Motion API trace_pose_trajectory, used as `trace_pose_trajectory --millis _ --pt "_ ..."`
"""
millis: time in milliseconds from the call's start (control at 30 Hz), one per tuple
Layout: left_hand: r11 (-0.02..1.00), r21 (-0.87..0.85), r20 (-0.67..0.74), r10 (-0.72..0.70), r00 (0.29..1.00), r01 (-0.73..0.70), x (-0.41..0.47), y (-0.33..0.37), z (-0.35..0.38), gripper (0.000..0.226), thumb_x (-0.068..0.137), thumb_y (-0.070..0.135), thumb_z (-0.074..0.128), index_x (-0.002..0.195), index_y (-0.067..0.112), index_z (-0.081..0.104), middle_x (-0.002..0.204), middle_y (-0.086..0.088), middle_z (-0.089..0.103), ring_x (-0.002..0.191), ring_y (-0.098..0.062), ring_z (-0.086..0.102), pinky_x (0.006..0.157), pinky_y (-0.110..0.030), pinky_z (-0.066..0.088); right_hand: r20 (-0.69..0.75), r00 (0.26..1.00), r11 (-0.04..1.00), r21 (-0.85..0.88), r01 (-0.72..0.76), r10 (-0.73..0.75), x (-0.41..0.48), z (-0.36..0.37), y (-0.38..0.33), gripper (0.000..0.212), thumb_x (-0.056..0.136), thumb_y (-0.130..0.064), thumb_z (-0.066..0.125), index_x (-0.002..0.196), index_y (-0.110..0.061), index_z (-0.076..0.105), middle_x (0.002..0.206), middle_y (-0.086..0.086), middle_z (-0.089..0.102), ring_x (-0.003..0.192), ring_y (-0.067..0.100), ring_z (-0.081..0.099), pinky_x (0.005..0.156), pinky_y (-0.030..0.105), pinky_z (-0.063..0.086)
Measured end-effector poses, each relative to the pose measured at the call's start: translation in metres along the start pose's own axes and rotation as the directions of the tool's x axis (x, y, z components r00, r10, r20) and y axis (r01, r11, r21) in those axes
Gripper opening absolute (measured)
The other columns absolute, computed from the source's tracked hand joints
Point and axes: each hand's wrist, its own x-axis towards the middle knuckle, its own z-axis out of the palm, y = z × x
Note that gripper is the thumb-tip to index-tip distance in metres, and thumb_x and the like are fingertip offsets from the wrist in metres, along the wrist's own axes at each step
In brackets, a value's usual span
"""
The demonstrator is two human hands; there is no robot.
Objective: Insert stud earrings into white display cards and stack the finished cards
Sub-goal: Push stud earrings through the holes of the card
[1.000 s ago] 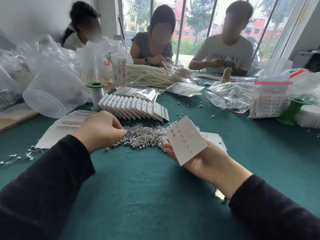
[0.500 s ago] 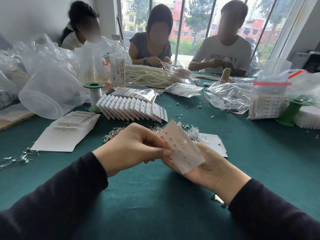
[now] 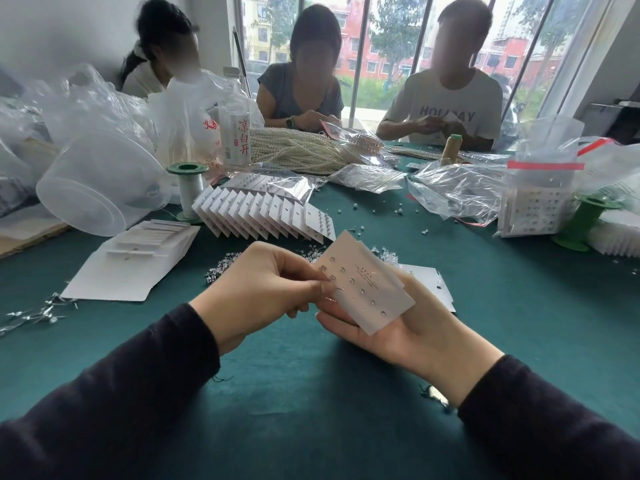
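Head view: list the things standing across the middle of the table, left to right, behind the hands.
Clear plastic tub → green-topped thread spool → fanned row of finished cards → crumpled clear bag → red-striped bag of cards → all-green spool.

Daylight comes through the tall windows [image 3: 381,81] at the far side, so the room is bright and the three seated people [image 3: 301,95] are backlit, their fronts shaded and their faces blurred. The light is soft; only faint shadows lie on the green table [image 3: 311,393] under the left hand [image 3: 256,292] and the right hand [image 3: 408,327]. Clear plastic bags [image 3: 460,192] and the tub [image 3: 100,188] carry white glare. The display card [image 3: 367,282] is nearly washed out, and the stud earring [image 3: 337,289] at the left fingertips shows only as a thin blurred line. The wide lens tilts the window frames [image 3: 583,53] outward and stretches the dark sleeves [image 3: 104,410] in the lower corners.
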Motion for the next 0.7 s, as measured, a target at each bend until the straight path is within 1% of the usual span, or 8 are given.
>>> trace_pose_trajectory --millis 133,267,367,433,500,600,633,700 --pt "1.000 -0.024 -0.029 -0.018 0.999 0.017 0.000 -0.002 0.002 0.006 0.073 0.008 0.073 0.068 0.007 0.074 0.059 -0.002 0.069 0.048 -0.003 0.052 0.044 -0.016 0.042 -0.040 0.999 1.000 0.024 -0.009 0.009 0.001 -0.001 0.001 0.034 0.072 -0.031 0.055 0.087 -0.008 0.074 0.090 0.012 0.071 0.080 0.024 0.069 0.079 0.038 0.055" --pt "0.998 -0.041 -0.079 -0.044 0.996 0.041 0.001 -0.004 0.008 0.009 0.073 0.008 0.073 0.064 0.008 0.074 0.062 -0.008 0.070 0.047 -0.003 0.052 0.043 -0.016 0.043 -0.057 0.998 1.000 0.005 0.014 -0.014 0.002 0.003 0.002 0.034 0.070 -0.026 0.056 0.092 -0.007 0.072 0.092 0.012 0.070 0.083 0.024 0.068 0.079 0.035 0.055" --pt "0.993 -0.101 -0.129 -0.077 0.989 0.064 0.002 -0.007 0.013 0.016 0.074 0.007 0.073 0.058 0.010 0.073 0.054 -0.003 0.067 0.043 -0.002 0.051 0.041 -0.015 0.043 -0.080 0.991 0.989 -0.104 0.103 -0.112 0.004 0.006 0.007 0.032 0.081 -0.021 0.055 0.105 -0.003 0.064 0.097 0.015 0.065 0.091 0.026 0.062 0.091 0.038 0.048" --pt "0.982 -0.164 -0.125 -0.112 0.986 0.091 0.002 -0.009 0.017 0.013 0.075 0.007 0.072 0.062 0.008 0.073 0.052 0.000 0.066 0.041 -0.002 0.051 0.041 -0.014 0.043 -0.155 0.955 0.954 -0.207 0.218 -0.252 0.007 0.008 0.012 0.024 0.091 -0.017 0.051 0.094 0.000 0.068 0.092 0.017 0.066 0.084 0.023 0.063 0.090 0.038 0.051" --pt "0.954 -0.268 -0.086 -0.165 0.983 0.136 0.003 -0.012 0.020 0.012 0.077 0.006 0.069 0.066 0.005 0.074 0.058 -0.004 0.069 0.043 -0.003 0.053 0.043 -0.014 0.046 -0.201 0.894 0.877 -0.369 0.309 -0.400 0.008 0.009 0.016 0.030 0.093 -0.018 0.050 0.080 -0.001 0.071 0.082 0.018 0.068 0.075 0.022 0.064 0.086 0.041 0.053" --pt "0.872 -0.435 0.055 -0.223 0.973 0.225 0.004 -0.014 0.021 0.015 0.080 0.001 0.063 0.070 0.003 0.074 0.071 -0.011 0.072 0.054 -0.009 0.063 0.053 -0.017 0.053 -0.203 0.775 0.641 -0.702 0.311 -0.599 0.007 0.010 0.019 0.030 0.091 -0.022 0.052 0.079 -0.002 0.070 0.079 0.024 0.068 0.070 0.021 0.058 0.076 0.042 0.050" --pt "0.833 -0.491 0.129 -0.219 0.967 0.255 0.005 -0.013 0.021 0.012 0.077 0.001 0.064 0.073 0.004 0.075 0.076 -0.012 0.072 0.062 -0.013 0.067 0.060 -0.020 0.056 -0.175 0.733 0.542 -0.785 0.299 -0.658 0.007 0.009 0.020 0.029 0.091 -0.022 0.052 0.078 -0.002 0.069 0.076 0.020 0.067 0.068 0.017 0.057 0.070 0.037 0.049" --pt "0.725 -0.609 0.261 -0.200 0.944 0.322 0.005 -0.011 0.020 0.016 0.065 0.002 0.066 0.079 0.003 0.074 0.087 -0.015 0.071 0.078 -0.020 0.068 0.073 -0.027 0.057 -0.107 0.662 0.388 -0.874 0.294 -0.742 0.007 0.008 0.019 0.025 0.091 -0.019 0.053 0.074 -0.011 0.069 0.070 0.000 0.067 0.068 0.007 0.059 0.069 0.027 0.047"
